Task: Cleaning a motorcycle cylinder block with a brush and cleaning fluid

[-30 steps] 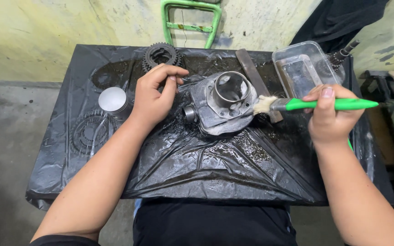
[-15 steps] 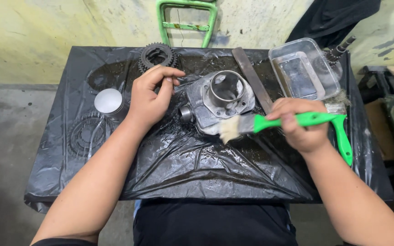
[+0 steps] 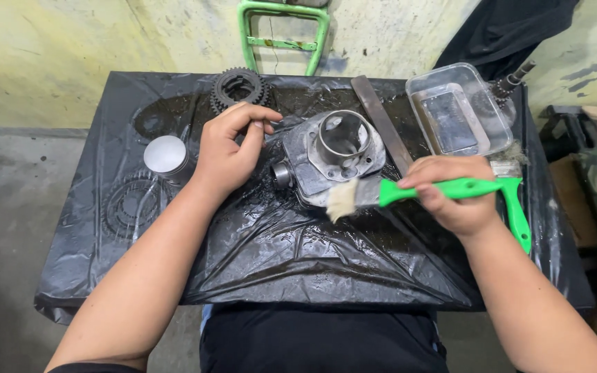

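Note:
A grey metal engine cylinder [image 3: 333,155] lies on the wet black plastic sheet [image 3: 298,249] that covers the table. My left hand [image 3: 228,148] rests just left of the cylinder, fingers curled, gripping nothing I can see. My right hand [image 3: 454,193] is closed on the green handle of a paintbrush [image 3: 409,192]. Its pale bristles touch the near edge of the cylinder.
A dark sprocket [image 3: 238,86] lies at the back, a silver piston [image 3: 166,155] and a flat gear [image 3: 130,205] on the left. A metal strip [image 3: 381,121], a clear plastic tray [image 3: 459,114], a second green brush [image 3: 516,207] and a shaft [image 3: 513,79] sit at right. A green frame [image 3: 283,34] leans on the wall.
My right hand drew the brush leftward and toward me, from across the top of the cylinder to its near edge. My left hand stayed beside the cylinder.

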